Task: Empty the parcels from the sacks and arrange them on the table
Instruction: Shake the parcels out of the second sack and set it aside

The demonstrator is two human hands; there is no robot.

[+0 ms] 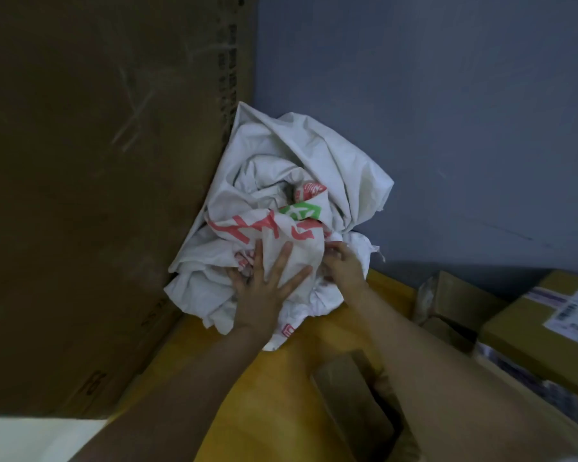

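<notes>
A crumpled white sack [301, 168] with red and green print lies bunched in the corner between a tall cardboard wall and a blue-grey wall. My left hand [264, 281] presses flat on its lower folds with the fingers spread. My right hand [342, 261] is just to the right, its fingers curled into the sack's cloth at the edge. Several cardboard parcels sit at the right: a labelled box [554, 328] and a smaller brown one [461, 295].
A large brown cardboard sheet [97, 195] stands along the left. The sack rests on a yellow surface [281, 388]. A brown carton piece [357, 405] lies near my right forearm. A white surface [30, 438] shows at the bottom left.
</notes>
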